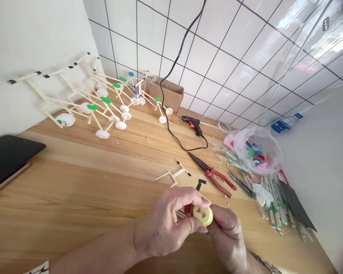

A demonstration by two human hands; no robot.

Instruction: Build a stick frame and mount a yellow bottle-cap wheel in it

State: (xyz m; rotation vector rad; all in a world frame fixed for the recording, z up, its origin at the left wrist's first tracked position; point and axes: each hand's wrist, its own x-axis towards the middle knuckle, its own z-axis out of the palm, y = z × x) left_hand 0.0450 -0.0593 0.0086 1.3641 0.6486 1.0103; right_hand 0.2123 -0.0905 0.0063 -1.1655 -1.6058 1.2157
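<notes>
Both my hands meet low in the middle of the head view, over a wooden table (74, 190). My left hand (165, 224) is closed, its thumb and fingers pinching a yellow bottle cap (203, 215) with red print. My right hand (227, 238) is closed under and beside the same cap, holding it from the right. A bit of red shows behind the cap, and thin wooden sticks (180, 214) poke out between the hands. Just beyond lies a small stick frame (174, 174) with black ends.
Red-handled pliers (214, 175) and scissors (240, 182) lie right of the hands. A black glue gun (193, 123) with its cord, a cardboard box (167, 93), a bag of coloured caps (257, 152), wrapped chopsticks (274, 205), several stick-and-cap models (103, 106) and a phone (8, 158) surround them.
</notes>
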